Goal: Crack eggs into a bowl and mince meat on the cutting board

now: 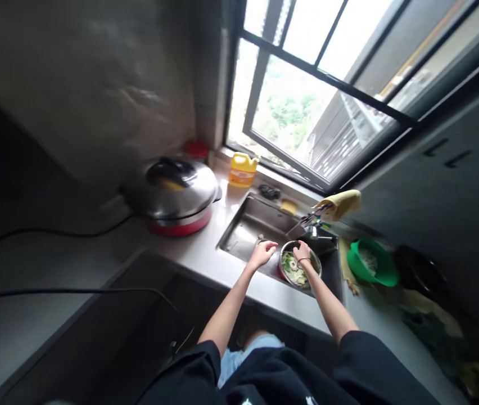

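A metal pot (319,269) with a reddish outside stands at the sink, with cut pale and green leafy vegetables (293,273) inside. My right hand (302,252), a bracelet at its wrist, reaches over the pot near its far rim. Its fingers curl down toward the greens; what they hold, if anything, cannot be made out. To the left of the pot, my left hand (263,253) hovers over the sink basin (242,228). Its fingers point right, slightly bent, with thumb and fingers apart and nothing visible between them.
A yellow jug (242,170) and a yellow sponge (289,206) sit behind the sink. The faucet (320,234) has a yellow cloth (343,203) near it. At right is a green basket (376,270); at left, a lidded red electric pan (184,222). A window (290,107) stands open.
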{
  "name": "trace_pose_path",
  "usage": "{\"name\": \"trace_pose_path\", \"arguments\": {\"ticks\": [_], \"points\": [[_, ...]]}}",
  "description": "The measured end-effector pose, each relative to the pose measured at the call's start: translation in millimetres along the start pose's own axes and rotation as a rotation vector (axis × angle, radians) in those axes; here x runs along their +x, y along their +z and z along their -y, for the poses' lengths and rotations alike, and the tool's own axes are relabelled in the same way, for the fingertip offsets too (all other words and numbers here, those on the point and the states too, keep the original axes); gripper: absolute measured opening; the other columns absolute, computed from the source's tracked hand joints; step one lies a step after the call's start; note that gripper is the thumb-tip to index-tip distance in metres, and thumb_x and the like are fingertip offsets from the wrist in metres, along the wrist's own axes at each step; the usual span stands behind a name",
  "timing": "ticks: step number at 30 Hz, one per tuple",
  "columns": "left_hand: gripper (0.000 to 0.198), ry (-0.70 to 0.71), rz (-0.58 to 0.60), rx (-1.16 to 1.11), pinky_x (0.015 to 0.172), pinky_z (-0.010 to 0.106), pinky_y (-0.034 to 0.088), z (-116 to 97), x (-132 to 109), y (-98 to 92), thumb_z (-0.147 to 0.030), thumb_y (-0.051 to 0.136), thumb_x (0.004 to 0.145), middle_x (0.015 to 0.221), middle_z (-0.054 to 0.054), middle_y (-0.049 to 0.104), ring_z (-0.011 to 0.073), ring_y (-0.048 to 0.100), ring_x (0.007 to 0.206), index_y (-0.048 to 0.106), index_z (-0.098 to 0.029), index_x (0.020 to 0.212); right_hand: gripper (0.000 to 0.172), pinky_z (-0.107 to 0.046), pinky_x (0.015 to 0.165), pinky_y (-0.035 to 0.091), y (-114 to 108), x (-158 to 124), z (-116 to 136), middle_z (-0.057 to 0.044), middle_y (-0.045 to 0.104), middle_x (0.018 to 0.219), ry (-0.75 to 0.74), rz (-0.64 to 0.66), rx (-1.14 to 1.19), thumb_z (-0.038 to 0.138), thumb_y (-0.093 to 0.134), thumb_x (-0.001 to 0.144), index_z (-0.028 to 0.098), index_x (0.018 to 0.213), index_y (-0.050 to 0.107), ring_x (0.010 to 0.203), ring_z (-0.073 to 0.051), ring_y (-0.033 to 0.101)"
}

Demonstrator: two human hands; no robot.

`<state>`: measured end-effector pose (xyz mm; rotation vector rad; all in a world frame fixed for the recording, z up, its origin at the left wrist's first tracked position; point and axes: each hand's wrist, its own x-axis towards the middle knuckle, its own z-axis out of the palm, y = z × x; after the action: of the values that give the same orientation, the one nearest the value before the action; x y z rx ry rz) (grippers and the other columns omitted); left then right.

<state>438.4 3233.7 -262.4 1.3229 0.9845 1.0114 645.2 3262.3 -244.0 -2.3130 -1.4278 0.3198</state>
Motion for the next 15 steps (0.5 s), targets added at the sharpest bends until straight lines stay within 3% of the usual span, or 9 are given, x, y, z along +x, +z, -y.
{"name": "trace_pose_path", "arguments": {"ticks": [4,6,8,12,15], "points": [[0.021,-0.112,-0.086,-0.209,0.077,0.027,0.05,14.3,84.8,87.6,-0.024,0.053,0.076,0.086,0.008,0.071,0.0151,0.066,0.079,0.068,-0.013,0.086,0.056,-0.045,0.11,0.009,-51.3,100.4,-63.9,-0.015,0.035,0.141,0.076,-0.062,-0.105,0.009,0.046,0.066,0.01,0.122,0.051,0.137,-0.025,0.016],[0.022,-0.158,-0.115,-0.213,0.072,0.027,0.051,21.5,116.4,114.8,-0.029,0.053,0.077,0.081,0.008,0.071,0.0152,0.066,0.075,0.067,-0.012,0.081,0.053,-0.047,0.11,0.008,-64.7,138.5,-86.4,-0.016,0.04,0.138,0.075,-0.022,-0.128,0.008,0.047,0.065,0.01,0.118,0.054,0.136,-0.025,0.018],[0.026,-0.212,-0.155,-0.213,0.068,0.027,0.05,27.9,140.6,131.0,-0.035,0.053,0.076,0.076,0.008,0.07,0.0155,0.065,0.07,0.066,-0.012,0.075,0.043,-0.048,0.108,0.017,-70.3,162.7,-103.3,-0.018,0.054,0.123,0.075,0.049,-0.129,0.009,0.051,0.062,0.012,0.104,0.062,0.131,-0.027,0.031],[0.031,-0.292,-0.217,-0.194,0.065,0.028,0.05,36.4,172.2,143.6,-0.037,0.049,0.079,0.069,0.008,0.068,0.0157,0.063,0.064,0.063,-0.012,0.07,0.026,-0.047,0.102,0.03,-59.3,166.3,-110.8,-0.018,0.064,0.101,0.062,0.132,-0.075,0.012,0.057,0.061,0.013,0.086,0.067,0.119,-0.03,0.045],[0.02,-0.291,-0.214,-0.176,0.071,0.027,0.049,38.4,186.0,148.2,-0.028,0.051,0.078,0.075,0.005,0.068,0.0141,0.064,0.072,0.064,-0.013,0.084,0.029,-0.039,0.099,0.037,-30.5,144.2,-82.4,-0.008,0.065,0.104,-0.018,0.173,0.119,0.018,0.054,0.071,0.019,0.097,0.065,0.114,-0.022,0.051]]}}
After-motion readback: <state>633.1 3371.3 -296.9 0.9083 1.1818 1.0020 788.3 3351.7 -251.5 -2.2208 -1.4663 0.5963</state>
